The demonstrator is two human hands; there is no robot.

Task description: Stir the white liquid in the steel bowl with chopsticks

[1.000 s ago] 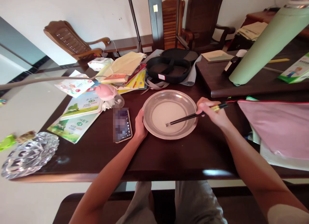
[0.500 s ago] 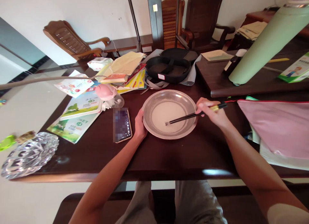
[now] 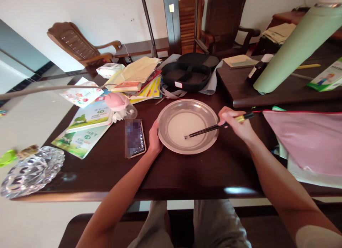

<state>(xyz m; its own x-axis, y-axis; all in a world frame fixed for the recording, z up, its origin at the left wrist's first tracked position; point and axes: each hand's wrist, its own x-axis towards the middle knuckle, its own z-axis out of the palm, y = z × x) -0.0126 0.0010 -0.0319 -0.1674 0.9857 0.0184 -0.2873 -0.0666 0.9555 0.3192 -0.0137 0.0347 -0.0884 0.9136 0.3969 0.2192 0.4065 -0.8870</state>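
A shallow round metal bowl (image 3: 188,151) rests on the dark table, its inside pale with what looks like milky liquid across the bottom. At its left rim is my left hand (image 3: 155,137), closed against the edge with the fingers partly hidden behind the side. Black chopsticks (image 3: 205,130) with gold bands are gripped in my right hand (image 3: 232,120), which is by the bowl's right rim. They slant down to the left, their whitish tips low inside the bowl. Left of my left hand lies a phone (image 3: 135,138) with its screen blurred.
A pink-lidded bottle (image 3: 120,105), booklets (image 3: 81,141) and a stack of books (image 3: 139,77) are to the left. Behind the bowl sits an open black case (image 3: 186,75). On the right are a green flask (image 3: 296,48) and a pink pouch (image 3: 307,141). A glass dish (image 3: 33,171) occupies the left corner.
The chopsticks' tips have shifted slightly to the right inside the bowl, and my right hand has moved a little right with them. My left hand stays at the rim.
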